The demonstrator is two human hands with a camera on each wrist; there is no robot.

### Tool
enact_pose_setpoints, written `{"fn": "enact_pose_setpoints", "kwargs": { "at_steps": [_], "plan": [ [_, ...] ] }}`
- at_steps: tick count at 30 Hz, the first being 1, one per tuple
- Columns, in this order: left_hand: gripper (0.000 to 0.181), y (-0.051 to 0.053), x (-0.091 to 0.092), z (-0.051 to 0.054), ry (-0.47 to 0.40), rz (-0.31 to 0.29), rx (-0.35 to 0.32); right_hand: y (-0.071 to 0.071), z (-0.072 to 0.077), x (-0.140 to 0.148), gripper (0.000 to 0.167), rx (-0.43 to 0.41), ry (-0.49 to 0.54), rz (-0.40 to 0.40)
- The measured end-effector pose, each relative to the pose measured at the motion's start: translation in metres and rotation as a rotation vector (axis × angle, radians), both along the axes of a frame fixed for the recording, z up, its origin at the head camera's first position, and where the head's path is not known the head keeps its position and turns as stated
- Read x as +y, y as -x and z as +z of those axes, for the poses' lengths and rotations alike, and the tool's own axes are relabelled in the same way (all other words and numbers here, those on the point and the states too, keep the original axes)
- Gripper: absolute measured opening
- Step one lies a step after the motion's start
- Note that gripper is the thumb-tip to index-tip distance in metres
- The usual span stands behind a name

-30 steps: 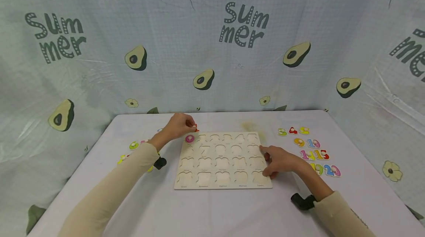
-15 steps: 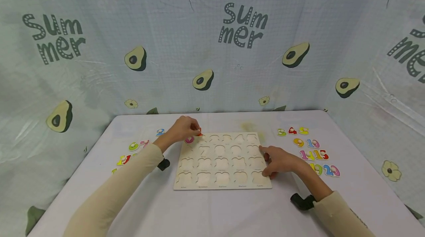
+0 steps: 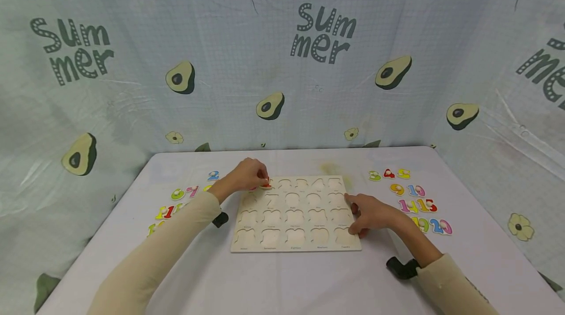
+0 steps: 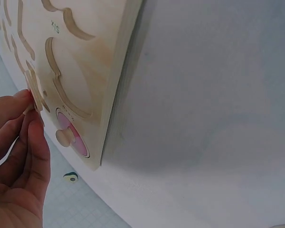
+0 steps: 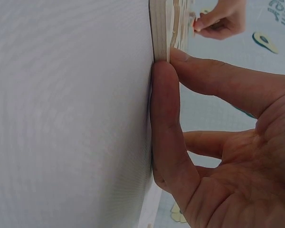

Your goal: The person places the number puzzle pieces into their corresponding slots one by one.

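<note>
1 red piece (image 3: pixel 267 186) in pinch of left hand (image 3: pixel 246 175), right hand (image 3: pixel 372 213) against board (image 3: pixel 304 202), fingers apart.

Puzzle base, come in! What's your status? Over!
Left grip pinching red piece at back of board. Right grip touching board's right side. Pink piece sits in board. Nothing seems in the way.

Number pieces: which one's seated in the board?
The pink round piece, in the board's far-left corner recess. The left hand pinches a red piece; the others in view lie on the table, off the board.
</note>
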State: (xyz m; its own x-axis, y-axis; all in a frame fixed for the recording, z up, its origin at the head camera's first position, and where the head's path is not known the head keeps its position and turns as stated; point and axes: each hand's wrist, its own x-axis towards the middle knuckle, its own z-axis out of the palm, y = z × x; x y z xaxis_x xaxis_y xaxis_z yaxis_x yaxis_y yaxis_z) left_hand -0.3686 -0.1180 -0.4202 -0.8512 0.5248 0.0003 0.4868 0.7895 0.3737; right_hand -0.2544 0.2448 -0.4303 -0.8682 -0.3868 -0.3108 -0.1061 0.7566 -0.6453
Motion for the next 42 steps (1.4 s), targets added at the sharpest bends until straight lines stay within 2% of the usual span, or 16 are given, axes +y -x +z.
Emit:
{"fn": "enact_pose_setpoints", "kwargs": {
  "at_steps": [8, 21, 42],
  "plan": [
    [0.007, -0.0001, 0.002, -0.0016, 0.039, -0.034, 0.012, -0.0002, -0.0008, 0.0006, 0.096, -0.005, 0.017, 0.005],
    [0.007, 0.0, 0.0042, -0.0028, 0.069, -0.043, 0.025, 0.0011, -0.0024, 0.0018, 0.097, -0.002, 0.011, 0.0],
    [0.008, -0.0046, 0.0067, 0.0002, 0.041, -0.071, 0.031, -0.0014, 0.0001, -0.0004, 0.096, -0.003, 0.006, 0.002]
  ]
}}
